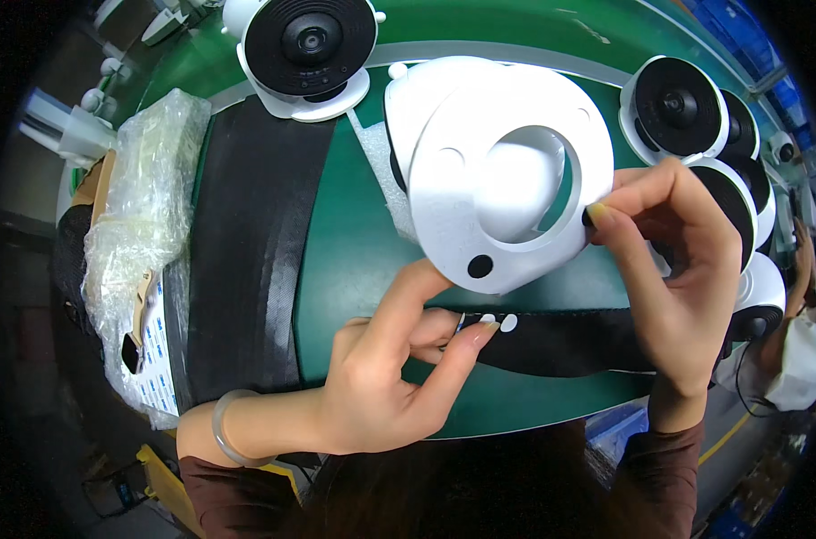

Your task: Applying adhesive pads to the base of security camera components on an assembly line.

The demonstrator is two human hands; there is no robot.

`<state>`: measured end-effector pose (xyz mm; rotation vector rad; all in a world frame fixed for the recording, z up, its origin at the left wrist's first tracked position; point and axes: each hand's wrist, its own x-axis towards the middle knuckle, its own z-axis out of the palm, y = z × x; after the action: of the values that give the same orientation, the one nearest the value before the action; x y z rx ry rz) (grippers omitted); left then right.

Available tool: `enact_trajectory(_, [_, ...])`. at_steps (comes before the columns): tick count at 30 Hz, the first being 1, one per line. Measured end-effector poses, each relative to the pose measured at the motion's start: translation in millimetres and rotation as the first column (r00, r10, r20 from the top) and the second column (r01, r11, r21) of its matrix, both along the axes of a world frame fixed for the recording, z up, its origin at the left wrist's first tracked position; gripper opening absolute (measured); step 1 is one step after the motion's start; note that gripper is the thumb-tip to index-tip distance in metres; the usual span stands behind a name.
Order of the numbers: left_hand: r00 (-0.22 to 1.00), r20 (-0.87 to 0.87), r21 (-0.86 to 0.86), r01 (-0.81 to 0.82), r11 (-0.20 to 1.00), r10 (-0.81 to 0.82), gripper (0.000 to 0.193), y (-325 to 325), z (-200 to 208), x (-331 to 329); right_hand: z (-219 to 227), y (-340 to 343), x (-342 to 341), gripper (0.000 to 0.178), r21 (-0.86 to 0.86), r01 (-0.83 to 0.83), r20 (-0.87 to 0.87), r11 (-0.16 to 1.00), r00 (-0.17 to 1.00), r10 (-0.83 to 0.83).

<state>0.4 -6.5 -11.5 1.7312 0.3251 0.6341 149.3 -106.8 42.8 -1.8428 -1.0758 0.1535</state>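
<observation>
A white camera housing [533, 81] lies on the green table with its flat, ring-shaped base facing me. One round black pad [480, 266] sits on the lower part of that base. At the base's right edge my right hand [682, 260] is closed, pinching a small black round pad [591, 216] between thumb and index finger. My left hand [390, 368] is closed on the left end of a black strip [569, 341] with small white dots [508, 322] on it. Its raised finger reaches the lower left rim of the base.
A white and black camera [311, 45] stands at the back left. Several more cameras [677, 106] crowd the right side. To the left lie a wide black mat [251, 242] and a clear bubble-wrap bundle [152, 171]. White foam [385, 166] lies beside the housing.
</observation>
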Motion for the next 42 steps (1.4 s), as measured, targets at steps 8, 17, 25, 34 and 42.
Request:
enact_trajectory(8, [0.999, -0.036, -0.094, -0.013, 0.995, 0.01, 0.039, -2, 4, 0, -2, 3, 12, 0.021, 0.093, -0.135, -0.469, 0.987, 0.868, 0.163])
enact_trajectory(17, [0.972, -0.219, -0.016, 0.085, 0.996, -0.087, 0.037, 7, 4, -2, -7, 6, 6, 0.011, 0.038, -0.22, -0.356, 0.975, 0.908, 0.219])
enact_trajectory(25, [0.897, -0.377, 0.054, 0.27, 0.961, -0.23, 0.018, 6, 16, -4, 1, -26, 14, 0.014, -0.334, -0.248, 0.031, 0.909, 0.961, 0.274])
enact_trajectory(34, [0.966, -0.12, 0.148, 0.247, 0.958, -0.23, 0.01, 4, 15, -5, -26, -31, -14, 0.017, -0.005, -0.37, 0.151, 0.929, 0.918, 0.367])
enact_trajectory(42, [0.977, -0.113, 0.196, 0.199, 0.96, -0.179, 0.007, 3, 17, -5, -28, -30, -19, 0.015, 0.026, -0.324, 0.225, 0.946, 0.924, 0.31])
